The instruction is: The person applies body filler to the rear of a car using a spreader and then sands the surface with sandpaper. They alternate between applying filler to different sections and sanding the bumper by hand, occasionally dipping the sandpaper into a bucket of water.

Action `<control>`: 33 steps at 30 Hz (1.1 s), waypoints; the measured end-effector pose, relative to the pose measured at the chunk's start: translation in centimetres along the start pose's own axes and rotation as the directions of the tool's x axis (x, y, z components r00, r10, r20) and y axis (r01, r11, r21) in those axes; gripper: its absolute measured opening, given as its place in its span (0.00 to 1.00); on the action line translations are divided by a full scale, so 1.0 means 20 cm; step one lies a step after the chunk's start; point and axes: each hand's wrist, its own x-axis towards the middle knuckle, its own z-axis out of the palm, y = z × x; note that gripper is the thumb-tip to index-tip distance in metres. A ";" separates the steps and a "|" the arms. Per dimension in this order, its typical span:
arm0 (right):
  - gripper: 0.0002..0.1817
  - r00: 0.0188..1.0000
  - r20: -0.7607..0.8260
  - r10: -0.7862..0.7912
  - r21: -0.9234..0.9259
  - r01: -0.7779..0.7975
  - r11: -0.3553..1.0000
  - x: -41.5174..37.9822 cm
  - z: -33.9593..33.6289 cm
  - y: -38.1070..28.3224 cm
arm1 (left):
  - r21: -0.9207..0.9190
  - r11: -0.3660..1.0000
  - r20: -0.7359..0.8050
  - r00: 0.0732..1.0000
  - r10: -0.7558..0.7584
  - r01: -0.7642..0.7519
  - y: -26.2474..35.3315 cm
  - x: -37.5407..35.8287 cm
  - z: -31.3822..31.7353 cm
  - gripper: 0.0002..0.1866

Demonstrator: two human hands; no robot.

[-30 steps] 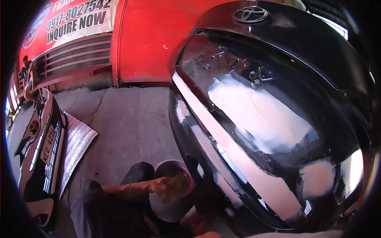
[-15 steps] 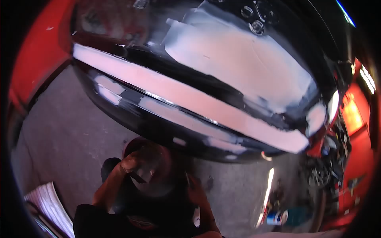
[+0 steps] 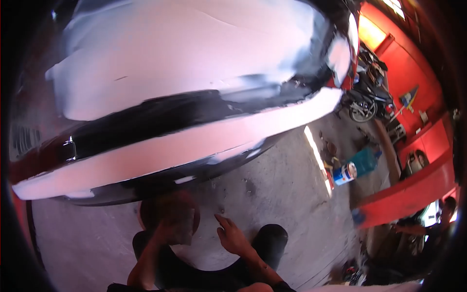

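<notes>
My left hand (image 3: 166, 230) is closed on a flat greyish piece (image 3: 184, 228), blurred, over a round reddish basin (image 3: 195, 214) on the floor between my knees. To its right, my right hand (image 3: 233, 238) is raised over the floor with fingers apart and nothing visible in it. Above both hands stretches a black car body panel (image 3: 160, 114) with a long pale pink strip (image 3: 160, 152) along its edge. A large pale patch (image 3: 185, 48) covers the panel higher up. Neither hand touches the panel.
A can (image 3: 344, 173) and a teal container (image 3: 365, 161) lie on the floor (image 3: 292, 204) at the right. Beyond are a motorcycle (image 3: 362, 100) and a red wall (image 3: 413, 73). Another person (image 3: 438, 233) is at the far right, past a red beam (image 3: 408, 190).
The view has turned and come closer to the panel, which now slopes the other way. My right hand shows more clearly, spread out. My left hand remains over the basin with the flat piece.
</notes>
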 end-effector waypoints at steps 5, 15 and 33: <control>0.27 0.993 -0.090 0.076 0.283 -0.048 0.958 -0.19 0.21 0.10 | -0.514 0.801 -0.089 0.910 -0.406 0.307 0.13 -0.06 -0.02 0.21; 0.31 0.993 0.114 0.020 0.303 -0.054 0.951 0.03 0.18 0.51 | -0.495 0.869 -0.281 0.941 -0.189 0.026 -0.12 0.17 0.03 0.15; 0.28 0.961 0.259 -0.093 0.537 -0.064 0.841 0.38 0.91 1.32 | -0.892 0.356 0.012 0.799 -0.601 0.281 -0.28 -0.15 0.25 0.24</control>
